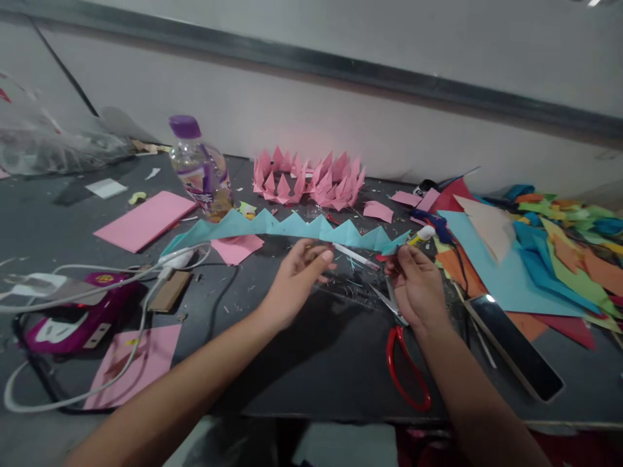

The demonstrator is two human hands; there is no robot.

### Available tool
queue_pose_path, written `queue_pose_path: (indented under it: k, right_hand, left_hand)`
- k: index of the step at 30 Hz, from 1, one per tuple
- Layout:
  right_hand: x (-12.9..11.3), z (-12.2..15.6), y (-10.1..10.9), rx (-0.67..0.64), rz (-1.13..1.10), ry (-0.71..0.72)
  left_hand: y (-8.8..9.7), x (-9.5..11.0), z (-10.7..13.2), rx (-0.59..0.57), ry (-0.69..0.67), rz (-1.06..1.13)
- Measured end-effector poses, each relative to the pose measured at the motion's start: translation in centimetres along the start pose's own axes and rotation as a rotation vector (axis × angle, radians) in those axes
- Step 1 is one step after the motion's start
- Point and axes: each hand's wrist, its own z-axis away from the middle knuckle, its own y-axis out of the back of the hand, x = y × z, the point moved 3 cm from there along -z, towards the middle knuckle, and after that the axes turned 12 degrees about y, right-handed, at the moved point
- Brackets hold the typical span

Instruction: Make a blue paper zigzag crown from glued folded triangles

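Note:
My left hand and my right hand are pinched over the dark table; between them runs something thin I cannot make out. Just beyond my fingers lies a long light-blue zigzag paper strip. A white glue stick or pen lies between the hands. Red-handled scissors rest under my right wrist on a clear plastic ruler. Behind the strip sit pink folded paper crowns.
A purple-capped bottle stands at the back left. Pink sheets, white cables and a magenta device fill the left. A pile of coloured paper, a blue glue gun and a phone lie right.

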Motion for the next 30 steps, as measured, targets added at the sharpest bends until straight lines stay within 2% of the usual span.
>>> queue_pose_path:
  k: [6,14,19,22,25,28,30]
  right_hand:
    - [-0.2,-0.1,0.0,0.035,-0.055,-0.083]
    - [-0.3,-0.3,0.3,0.038,-0.104,-0.111]
    - [0.2,-0.4,0.5,-0.039,-0.168,-0.158]
    - [0.6,0.4,-0.3,-0.156,-0.031,-0.256]
    - [0.7,1.8,-1.6,-0.329,0.118,-0.277]
    - [1.0,3.3,-2.5,-0.491,0.232,-0.242]
    - [1.4,3.9,-2.4,-0.5,0.278,-0.238]
  left_hand:
    - [1.4,1.5,-0.4,0.203,-0.063,0.281]
    - [2.2,1.4,-0.7,0.34,-0.083,0.358]
    - [1.8,1.5,-0.6,0.295,-0.078,0.338]
    - [1.4,1.5,-0.4,0.267,-0.038,0.334]
    - [1.0,1.1,-0.2,0.23,0.027,0.306]
    - [0.3,0.4,0.0,0.128,0.104,0.233]
    - [-0.2,-0.1,0.2,0.023,0.161,0.171]
